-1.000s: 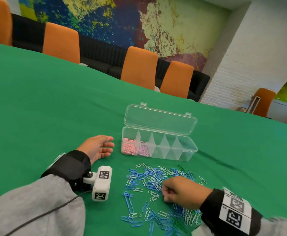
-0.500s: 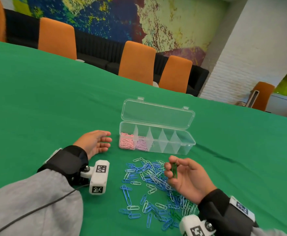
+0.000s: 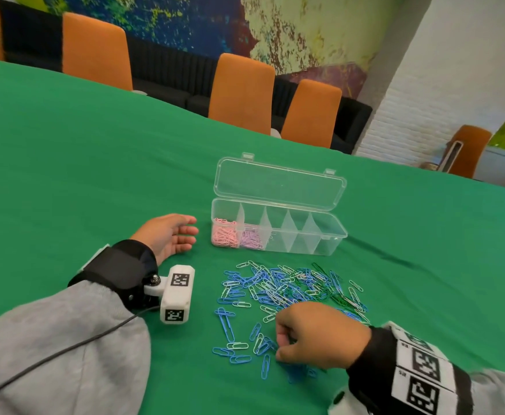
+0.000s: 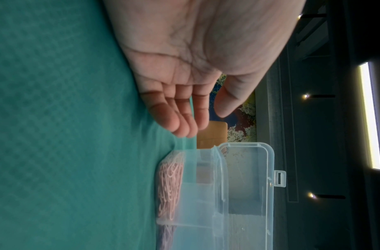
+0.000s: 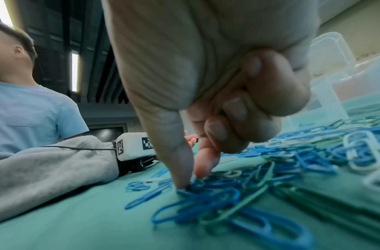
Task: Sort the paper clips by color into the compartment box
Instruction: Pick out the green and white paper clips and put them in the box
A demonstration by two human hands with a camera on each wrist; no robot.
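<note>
A clear compartment box point(image 3: 305, 248) stands open on the green cloth, lid point(image 3: 278, 187) tipped back. Its leftmost cell holds pink clips point(image 3: 224, 236), the one beside it purple clips point(image 3: 251, 239); the other cells look empty. In front lies a loose pile of blue, white and green clips point(image 3: 290, 283). My right hand point(image 3: 281, 345) is knuckles-up on the pile's near left part. Thumb and forefinger point(image 5: 204, 169) touch blue clips, while the other curled fingers keep something green point(image 5: 221, 112) tucked in. My left hand point(image 3: 182, 235) rests palm-up and empty, left of the box point(image 4: 244, 186).
The green cloth point(image 3: 95, 175) stretches wide to the left and behind the box. Orange chairs point(image 3: 242, 88) line the far table edge. A white wrist camera point(image 3: 176, 295) sits on my left wrist beside the pile. In the right wrist view, a person in a light blue shirt point(image 5: 35, 110) sits behind.
Half a second ago my right hand was lifted palm-up with a green clip between its fingers; it has now turned over and dropped back onto the pile. The left hand stayed put.
</note>
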